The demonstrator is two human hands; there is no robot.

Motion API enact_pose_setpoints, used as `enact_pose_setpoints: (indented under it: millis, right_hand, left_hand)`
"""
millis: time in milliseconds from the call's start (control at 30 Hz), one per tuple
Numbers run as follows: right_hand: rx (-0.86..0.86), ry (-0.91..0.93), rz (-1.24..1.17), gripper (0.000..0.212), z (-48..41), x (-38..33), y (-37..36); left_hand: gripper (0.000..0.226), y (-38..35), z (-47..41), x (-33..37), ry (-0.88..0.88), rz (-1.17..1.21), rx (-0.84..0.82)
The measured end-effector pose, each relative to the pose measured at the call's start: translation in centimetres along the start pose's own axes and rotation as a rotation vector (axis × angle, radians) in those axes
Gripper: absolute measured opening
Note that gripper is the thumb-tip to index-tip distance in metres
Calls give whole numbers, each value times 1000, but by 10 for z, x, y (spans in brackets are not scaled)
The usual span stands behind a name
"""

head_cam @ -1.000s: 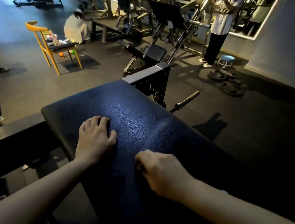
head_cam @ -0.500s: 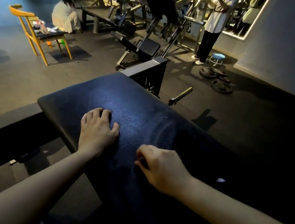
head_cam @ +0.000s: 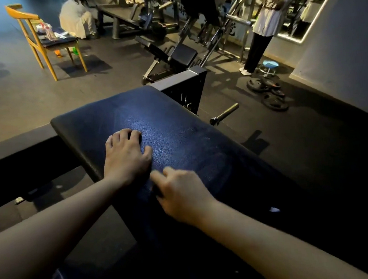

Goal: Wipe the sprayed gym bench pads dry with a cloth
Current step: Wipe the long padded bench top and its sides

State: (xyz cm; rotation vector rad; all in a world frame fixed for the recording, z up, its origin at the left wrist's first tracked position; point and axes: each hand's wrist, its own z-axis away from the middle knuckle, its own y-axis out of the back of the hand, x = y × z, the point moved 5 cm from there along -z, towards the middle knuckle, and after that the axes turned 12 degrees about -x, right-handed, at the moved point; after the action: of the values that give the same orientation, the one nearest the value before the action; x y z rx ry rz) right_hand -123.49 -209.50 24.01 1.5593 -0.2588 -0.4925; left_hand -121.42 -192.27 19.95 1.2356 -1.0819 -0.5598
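A dark blue padded bench pad [head_cam: 177, 126] runs from the middle of the view down towards me. My left hand [head_cam: 125, 157] rests on the pad's left part with its fingers bent and pressed to the surface. Just below it, my right hand [head_cam: 183, 196] is curled, blurred by motion, and pinches something dark that looks like a dark cloth [head_cam: 158, 192] against the pad. The cloth is barely distinguishable from the pad in the dim light.
A black metal frame [head_cam: 183, 84] stands at the pad's far end and a bar [head_cam: 224, 114] sticks out at the right. Beyond are a yellow wooden chair [head_cam: 38, 40] with items, weight plates [head_cam: 267, 91], other machines and two people.
My right hand has slid up and to the left, closer to my left hand. The left hand has stayed in place on the pad.
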Motion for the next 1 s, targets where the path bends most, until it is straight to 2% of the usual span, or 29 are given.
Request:
enact_pose_setpoints:
  millis: [33,100,233,333,433,567,633,700,767,833,933,1000]
  right_hand:
    - [-23,60,3,26,19,-2,-2]
    - [-44,15,33,23,46,29,-2]
    - [20,-419,153,11,29,157,22]
    - [74,-558,147,11,-7,185,28]
    - [97,-473,108,17,-18,127,14]
    - [-26,-47,33,20,46,15,-5]
    - [-95,53,30,23,87,13,-7]
    - [-78,-59,96,23,99,54,2]
    - [-38,-302,210,19,80,118,16]
    - [12,-490,161,10,49,160,28]
    - [96,-513,36,10,12,131,20]
    - [70,-351,-9,14,9,65,4]
  left_hand:
    - [58,0,1,0,0,1,-4]
    - [58,-1,2,1,-7,-1,-9]
    - [56,-1,2,1,-10,19,13]
    - [55,0,1,2,-9,27,19]
    - [52,0,1,1,-12,19,14]
    - [54,1,3,2,-15,29,0]
    - [55,0,4,2,-18,14,-2]
    - [55,0,4,3,-16,8,-7]
    - [53,0,4,4,-15,5,-3]
    - [49,-1,3,4,-13,10,8]
    - [45,-1,2,4,-7,14,4]
    - [46,0,2,4,-8,12,-3]
